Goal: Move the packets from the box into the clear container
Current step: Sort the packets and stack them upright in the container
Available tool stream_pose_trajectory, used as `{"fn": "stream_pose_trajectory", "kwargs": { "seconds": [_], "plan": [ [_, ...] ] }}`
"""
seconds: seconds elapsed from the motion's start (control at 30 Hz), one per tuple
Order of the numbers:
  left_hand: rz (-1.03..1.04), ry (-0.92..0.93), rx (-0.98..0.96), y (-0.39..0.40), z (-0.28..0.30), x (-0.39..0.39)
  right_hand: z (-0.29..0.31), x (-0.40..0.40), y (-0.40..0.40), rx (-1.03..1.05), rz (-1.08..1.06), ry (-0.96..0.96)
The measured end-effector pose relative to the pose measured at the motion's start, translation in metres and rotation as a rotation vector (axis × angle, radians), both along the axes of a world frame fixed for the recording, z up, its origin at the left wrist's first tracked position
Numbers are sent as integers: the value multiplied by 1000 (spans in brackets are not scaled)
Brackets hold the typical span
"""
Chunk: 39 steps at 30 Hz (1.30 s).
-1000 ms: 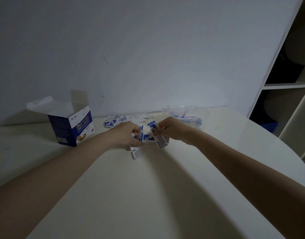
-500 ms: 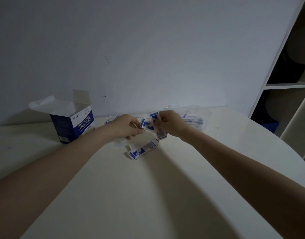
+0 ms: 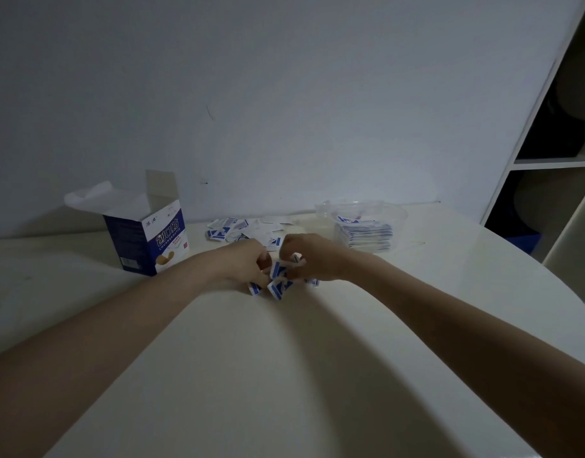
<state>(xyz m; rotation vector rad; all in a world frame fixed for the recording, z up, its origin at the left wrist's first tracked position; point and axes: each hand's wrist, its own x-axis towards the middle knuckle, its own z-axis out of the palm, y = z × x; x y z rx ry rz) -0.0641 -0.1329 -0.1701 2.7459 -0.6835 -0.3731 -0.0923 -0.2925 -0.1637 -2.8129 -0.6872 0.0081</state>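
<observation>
On table, hands (image 3: 277,262) gripping packets (image 3: 279,279)

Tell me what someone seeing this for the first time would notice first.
Both hands, the left hand and right hand, meet mid-table over a bunch of blue-and-white packets. Behind them to the left stands an open blue box; to the right a clear container already holds stacked packets.

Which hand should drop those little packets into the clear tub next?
Probably the right hand. It already pinches the packets, and the clear tub sits on its side of the table. The left hand is nearer the box, so it would have to cross over.
</observation>
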Motion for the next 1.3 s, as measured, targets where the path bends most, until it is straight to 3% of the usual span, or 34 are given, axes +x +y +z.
{"fn": "stream_pose_trajectory", "kwargs": {
  "seconds": [0.13, 0.27, 0.43, 0.63, 0.73, 0.9, 1.03, 1.17, 1.3],
  "plan": [
    [44, 69, -132, 8, 0, 6, 6, 5, -11, 169, -140, -157],
    [83, 36, -215, 7, -1, 5, 15, 3, -29, 313, -283, -140],
    [145, 41, -126, -8, -3, -1, -2, -10, -50, -34, -224, -150],
    [98, 3, -108, -15, -6, -7, -12, -17, -48, -84, -205, -73],
    [107, -90, -116, -12, -6, -8, -8, -19, -44, 74, -275, -50],
    [147, -266, -169, -12, 0, -11, -6, -19, -38, 792, -356, 281],
    [122, -268, -207, -13, 2, -14, -4, -19, -29, 1158, -334, 440],
    [-3, -320, -136, -11, 2, -13, 0, -18, -23, 1310, -296, 589],
    [-20, -331, -114, -5, -1, -11, 3, -17, -22, 1258, -365, 545]
  ]
}}
